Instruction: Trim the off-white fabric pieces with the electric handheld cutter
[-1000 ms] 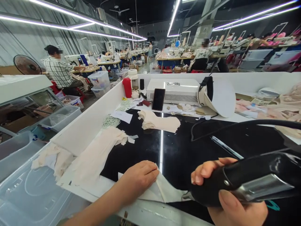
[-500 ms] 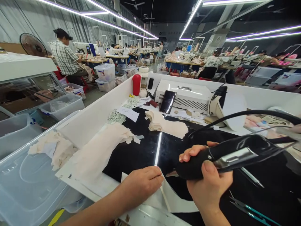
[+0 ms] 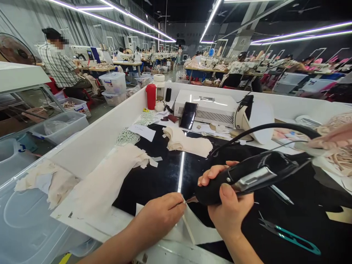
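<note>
My right hand (image 3: 229,207) is wrapped round a black corded hand tool (image 3: 254,176) whose metal tip points left, close to the fingertips of my left hand (image 3: 161,216). Those left fingers are pinched together and press on a white fabric piece (image 3: 196,229) lying at the near edge of the glossy black worktop (image 3: 165,176). The tool's black cable (image 3: 272,128) arcs up and to the right. Cream fabric pieces (image 3: 110,176) lie to the left, and a small stack of them (image 3: 187,141) lies further back.
Teal thread snips (image 3: 288,236) lie at the lower right. At the back stand a white box machine (image 3: 209,108), a phone (image 3: 188,115), a red cup (image 3: 150,96) and a white cone lamp (image 3: 255,117). Clear plastic bins (image 3: 33,205) sit left. Other people work at distant tables.
My right hand has carried the tool left and lower, bringing its tip down beside my left fingertips. My left hand has stayed on the white piece. The snips have come into view.
</note>
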A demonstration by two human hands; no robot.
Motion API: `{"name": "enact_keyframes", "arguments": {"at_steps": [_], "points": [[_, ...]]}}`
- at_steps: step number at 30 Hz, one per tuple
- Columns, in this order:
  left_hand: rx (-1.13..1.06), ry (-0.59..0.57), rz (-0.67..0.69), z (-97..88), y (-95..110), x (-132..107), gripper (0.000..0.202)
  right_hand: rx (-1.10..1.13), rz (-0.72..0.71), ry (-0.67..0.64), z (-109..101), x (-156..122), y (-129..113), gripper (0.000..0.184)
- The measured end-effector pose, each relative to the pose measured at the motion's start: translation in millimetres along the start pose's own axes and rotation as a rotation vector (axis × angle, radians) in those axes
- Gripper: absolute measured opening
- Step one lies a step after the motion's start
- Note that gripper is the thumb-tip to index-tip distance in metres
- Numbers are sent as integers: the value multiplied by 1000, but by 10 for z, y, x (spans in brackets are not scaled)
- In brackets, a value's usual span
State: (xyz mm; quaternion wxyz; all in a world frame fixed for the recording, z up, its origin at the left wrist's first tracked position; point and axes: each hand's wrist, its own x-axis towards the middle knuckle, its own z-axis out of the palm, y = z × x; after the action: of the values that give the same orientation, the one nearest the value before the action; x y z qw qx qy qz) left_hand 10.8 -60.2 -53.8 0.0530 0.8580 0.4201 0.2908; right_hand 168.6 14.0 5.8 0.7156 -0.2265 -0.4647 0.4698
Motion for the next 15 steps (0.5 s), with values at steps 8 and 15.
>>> {"name": "enact_keyframes", "arguments": {"at_steps": [8, 15], "points": [[18, 32, 9, -62, 3, 18, 29, 24, 4, 6, -19, -22, -63, 37], [28, 2, -2, -161, 32, 28, 28, 32, 11, 16, -59, -69, -102, 40]]}}
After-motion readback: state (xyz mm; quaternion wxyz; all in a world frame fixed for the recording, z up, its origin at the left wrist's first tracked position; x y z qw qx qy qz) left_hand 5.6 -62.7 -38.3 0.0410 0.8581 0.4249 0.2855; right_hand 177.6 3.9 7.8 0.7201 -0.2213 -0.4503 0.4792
